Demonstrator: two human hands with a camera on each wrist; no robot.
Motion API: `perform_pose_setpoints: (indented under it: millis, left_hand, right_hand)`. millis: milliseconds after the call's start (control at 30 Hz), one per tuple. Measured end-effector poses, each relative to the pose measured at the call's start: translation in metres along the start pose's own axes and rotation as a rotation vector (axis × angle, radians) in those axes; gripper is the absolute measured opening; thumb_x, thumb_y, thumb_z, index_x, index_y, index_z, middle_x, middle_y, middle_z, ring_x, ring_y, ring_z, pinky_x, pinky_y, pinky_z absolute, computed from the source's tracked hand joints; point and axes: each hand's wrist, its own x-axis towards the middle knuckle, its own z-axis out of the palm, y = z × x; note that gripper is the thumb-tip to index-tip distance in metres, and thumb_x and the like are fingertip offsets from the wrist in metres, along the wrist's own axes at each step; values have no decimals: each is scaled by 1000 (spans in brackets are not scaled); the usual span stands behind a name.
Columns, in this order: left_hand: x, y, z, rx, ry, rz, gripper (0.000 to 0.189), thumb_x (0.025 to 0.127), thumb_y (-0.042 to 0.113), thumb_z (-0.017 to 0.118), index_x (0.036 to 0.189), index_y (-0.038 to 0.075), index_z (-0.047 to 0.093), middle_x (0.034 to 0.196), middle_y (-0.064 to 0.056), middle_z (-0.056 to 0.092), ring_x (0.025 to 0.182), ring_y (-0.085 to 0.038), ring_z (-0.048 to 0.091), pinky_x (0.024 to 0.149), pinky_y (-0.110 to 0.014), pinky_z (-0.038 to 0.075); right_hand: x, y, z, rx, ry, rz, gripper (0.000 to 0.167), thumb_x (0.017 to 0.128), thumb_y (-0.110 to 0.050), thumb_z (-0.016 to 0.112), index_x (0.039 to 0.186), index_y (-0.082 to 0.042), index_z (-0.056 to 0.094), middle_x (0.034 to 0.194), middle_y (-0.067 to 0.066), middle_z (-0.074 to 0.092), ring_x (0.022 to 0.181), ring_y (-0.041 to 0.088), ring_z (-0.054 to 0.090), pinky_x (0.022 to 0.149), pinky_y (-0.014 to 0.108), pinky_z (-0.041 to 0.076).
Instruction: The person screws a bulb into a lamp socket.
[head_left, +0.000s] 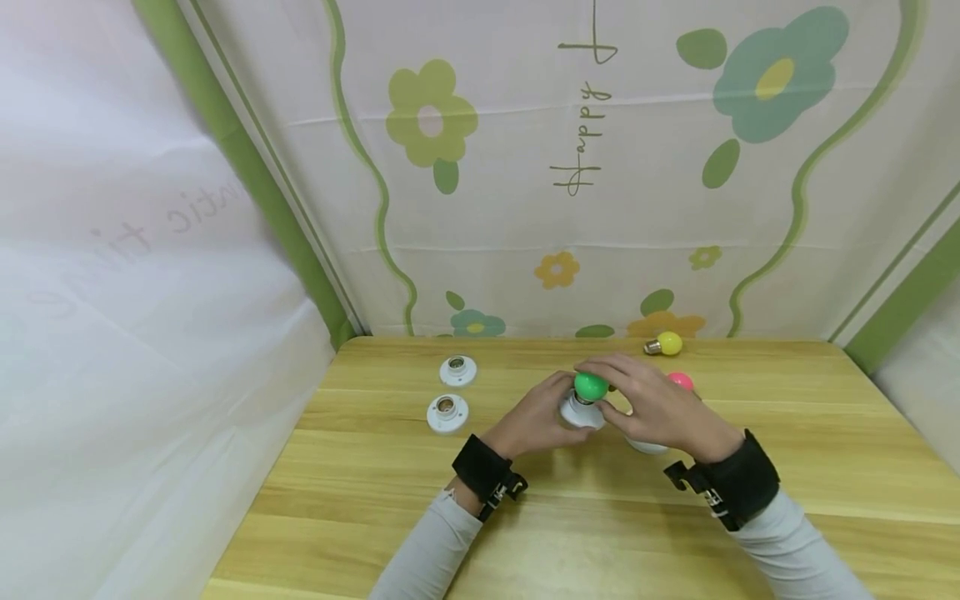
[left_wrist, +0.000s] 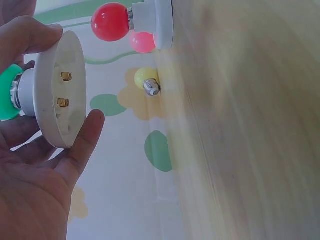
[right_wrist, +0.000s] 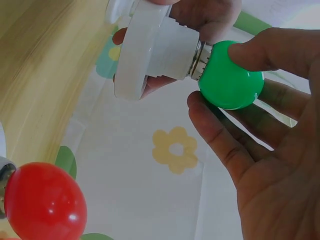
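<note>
Above the table, my left hand grips a round white lamp holder by its rim. Two brass terminals show on the holder's hollow underside in the left wrist view. My right hand pinches a green light bulb between thumb and fingers. The bulb's metal screw base sits at the mouth of the holder, with some of its thread still showing in the right wrist view. Beneath the right hand, another white holder stands on the table with a red bulb in it; the right hand mostly hides it in the head view.
Two white lamp holders without bulbs, one farther back and one nearer, stand on the left of the wooden table. A yellow bulb lies at the back right, and a pink bulb lies behind the right hand. Printed curtains surround the table.
</note>
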Motion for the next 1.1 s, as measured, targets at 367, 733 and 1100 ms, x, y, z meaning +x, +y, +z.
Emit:
perform_pose_setpoints:
  millis: [367,733,1100]
  left_hand:
    - [0,-1,1,26,11,13,72,92,26,83,153,11,48,144,-5,61,130,-14,61,109,-23,51]
    - [0,2,0,19,38,47,68,91,26,84,149,10,53,143,-6,61,129,-16,62,107,-21,52]
    - [0,1,1,-1,31,45,70,90,24,84,150,10,51,143,-6,61,130,-16,62,108,-24,52]
  right_hand:
    - [-1,1,0,-7,23,-5,57,84,-14,88,135,-1,67,131,13,71,119,32,71,92,46,64]
    - [1,1,1,-31,95,-10,59,78,-21,94,127,-1,69,120,11,74,100,21,75,77,36,65]
    - [-4,3,-4,37,-6,32,69,89,-17,85,150,-4,54,146,15,63,127,33,67,97,51,61]
